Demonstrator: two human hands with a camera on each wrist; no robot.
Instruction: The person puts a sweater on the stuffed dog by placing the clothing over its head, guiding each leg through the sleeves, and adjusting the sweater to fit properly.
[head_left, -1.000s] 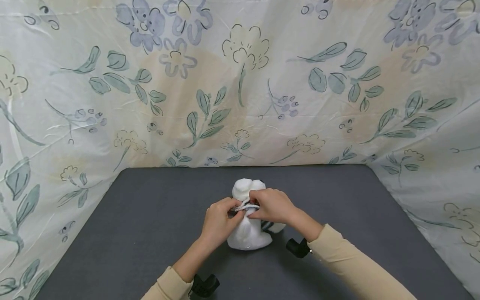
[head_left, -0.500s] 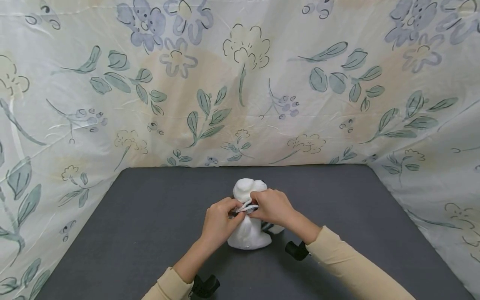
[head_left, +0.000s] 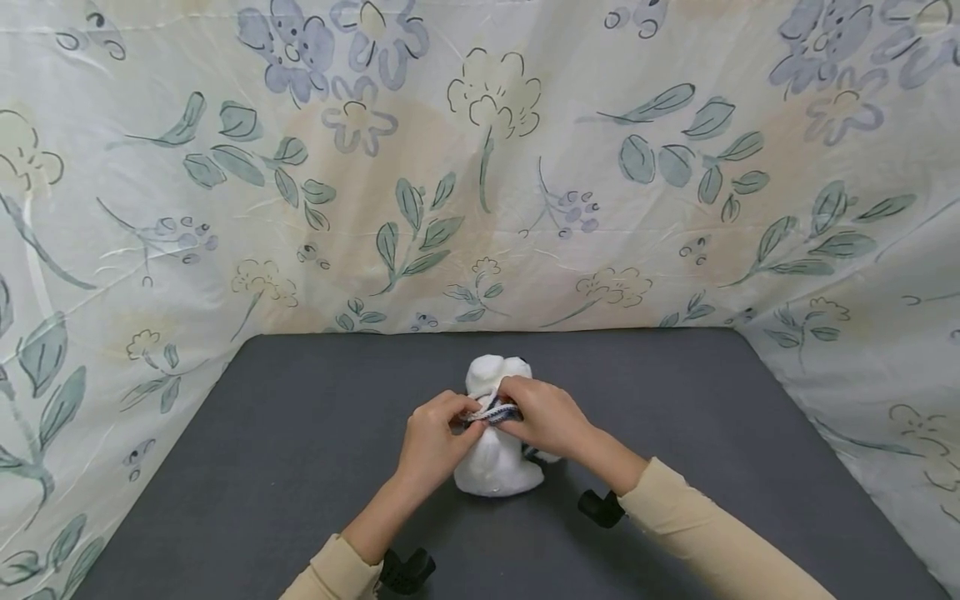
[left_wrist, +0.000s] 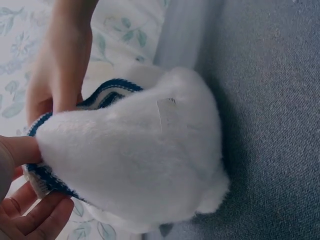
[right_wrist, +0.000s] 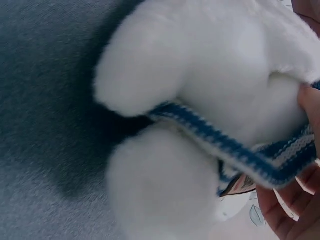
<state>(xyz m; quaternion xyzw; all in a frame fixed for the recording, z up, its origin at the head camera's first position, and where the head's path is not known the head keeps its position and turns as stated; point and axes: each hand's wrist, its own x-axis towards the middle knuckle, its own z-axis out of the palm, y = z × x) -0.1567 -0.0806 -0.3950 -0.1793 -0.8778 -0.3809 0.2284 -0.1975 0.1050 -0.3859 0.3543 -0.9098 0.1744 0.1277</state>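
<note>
Both hands, left hand [head_left: 433, 444] and right hand [head_left: 546, 414], still pinch the blue-striped knitted scarf [head_left: 491, 412] at the white plush toy [head_left: 497, 467] neck; the scarf now sits slightly tighter.

A white plush toy [head_left: 497, 454] sits upright on the dark grey surface [head_left: 300, 467], near its middle. The left hand [head_left: 431, 446] and right hand [head_left: 546, 414] meet at the toy's neck, both pinching a blue-and-white striped knitted band [head_left: 489, 412] (a small scarf, by the look of it). Cream sleeves [head_left: 705, 533] cover both forearms. A floral cloth [head_left: 480, 167] hangs behind and along both sides.
</note>
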